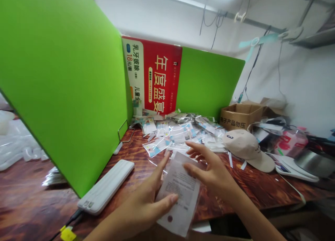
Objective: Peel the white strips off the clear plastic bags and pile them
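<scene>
A flat clear plastic packet point(180, 195) with a printed white sheet inside is tilted in front of me, above the table's front edge. My left hand point(149, 199) grips its left side, the thumb lying across the printed face and the index finger stretched along the edge. Over the upper right of the packet is my right hand point(209, 167), its thumb against the printed face. The other right fingers are apart and reach past the packet's top edge. Just beyond both hands lies a heap of similar plastic packets point(180, 132), with blue and white prints.
Tall green boards point(65, 77) with a red poster point(162, 77) stand left and behind the heap. A white power strip point(107, 187) lies at left. To the right are a beige cap point(243, 146), a cardboard box point(239, 117) and a pink-labelled bottle point(290, 141).
</scene>
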`<action>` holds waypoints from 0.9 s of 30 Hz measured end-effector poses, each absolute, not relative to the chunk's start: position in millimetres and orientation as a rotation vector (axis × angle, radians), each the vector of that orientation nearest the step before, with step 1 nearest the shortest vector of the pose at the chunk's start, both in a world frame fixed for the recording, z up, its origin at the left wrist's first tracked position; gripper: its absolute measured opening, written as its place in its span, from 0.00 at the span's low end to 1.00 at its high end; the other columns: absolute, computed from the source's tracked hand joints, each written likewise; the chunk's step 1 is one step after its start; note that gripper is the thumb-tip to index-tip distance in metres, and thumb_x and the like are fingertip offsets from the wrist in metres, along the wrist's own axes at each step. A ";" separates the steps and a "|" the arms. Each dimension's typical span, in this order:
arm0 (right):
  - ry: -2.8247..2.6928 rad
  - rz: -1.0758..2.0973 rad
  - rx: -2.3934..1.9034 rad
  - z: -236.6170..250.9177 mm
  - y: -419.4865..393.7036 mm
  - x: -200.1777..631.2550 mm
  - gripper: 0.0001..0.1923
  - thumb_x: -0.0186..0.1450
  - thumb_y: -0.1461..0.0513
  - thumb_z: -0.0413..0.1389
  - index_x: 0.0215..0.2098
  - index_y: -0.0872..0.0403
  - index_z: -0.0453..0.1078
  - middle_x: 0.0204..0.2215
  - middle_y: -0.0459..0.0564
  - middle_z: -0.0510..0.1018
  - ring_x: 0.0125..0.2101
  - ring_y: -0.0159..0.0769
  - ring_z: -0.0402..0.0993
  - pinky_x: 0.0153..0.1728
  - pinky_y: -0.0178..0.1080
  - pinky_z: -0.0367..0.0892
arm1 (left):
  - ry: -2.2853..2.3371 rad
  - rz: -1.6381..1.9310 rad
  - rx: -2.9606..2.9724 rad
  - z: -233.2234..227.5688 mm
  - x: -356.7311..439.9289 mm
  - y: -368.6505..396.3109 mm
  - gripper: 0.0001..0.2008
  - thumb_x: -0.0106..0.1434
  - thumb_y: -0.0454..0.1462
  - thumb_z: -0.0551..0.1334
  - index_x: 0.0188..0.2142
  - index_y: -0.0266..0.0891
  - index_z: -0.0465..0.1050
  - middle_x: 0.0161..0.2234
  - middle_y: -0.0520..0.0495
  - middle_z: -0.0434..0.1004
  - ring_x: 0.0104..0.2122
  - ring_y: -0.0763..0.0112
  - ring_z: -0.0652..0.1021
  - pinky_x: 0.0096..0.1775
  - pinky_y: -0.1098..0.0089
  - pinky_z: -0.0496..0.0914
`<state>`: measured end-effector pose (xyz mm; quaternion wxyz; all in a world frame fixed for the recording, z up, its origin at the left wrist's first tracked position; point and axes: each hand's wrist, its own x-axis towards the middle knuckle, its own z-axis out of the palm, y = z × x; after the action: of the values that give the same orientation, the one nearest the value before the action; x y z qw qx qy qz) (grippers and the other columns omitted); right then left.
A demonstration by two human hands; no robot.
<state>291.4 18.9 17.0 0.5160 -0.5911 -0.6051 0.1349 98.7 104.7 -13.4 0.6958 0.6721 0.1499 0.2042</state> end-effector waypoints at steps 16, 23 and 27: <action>-1.203 0.945 -1.033 26.6 15.5 329.8 0.23 0.57 0.48 0.62 0.48 0.47 0.74 0.18 0.37 0.62 0.16 0.25 0.53 0.17 0.29 0.51 | 0.489 0.374 1.297 -21.7 106.6 126.6 0.41 0.58 0.58 0.63 0.66 0.48 0.55 0.35 0.42 0.84 0.32 0.54 0.83 0.34 0.61 0.75; -0.926 0.446 -0.983 40.4 -12.9 352.0 0.41 0.66 0.35 0.29 0.61 0.45 0.65 0.08 0.31 0.43 0.09 0.27 0.32 0.13 0.32 0.42 | 0.568 0.361 1.260 -29.2 119.2 139.5 0.37 0.56 0.61 0.62 0.59 0.43 0.66 0.31 0.42 0.85 0.28 0.55 0.83 0.29 0.64 0.73; -1.306 0.191 -1.573 22.6 13.7 356.8 0.46 0.70 0.45 0.18 0.56 0.56 0.69 0.24 0.50 0.74 0.21 0.34 0.68 0.26 0.37 0.65 | 0.630 0.384 1.294 -41.3 122.0 140.2 0.32 0.57 0.60 0.62 0.52 0.42 0.70 0.29 0.45 0.84 0.26 0.58 0.83 0.29 0.67 0.72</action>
<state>356.8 13.7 22.6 0.5178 -0.6553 -0.5441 0.0795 122.0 140.2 -41.3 0.7351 0.5889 0.2867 0.1749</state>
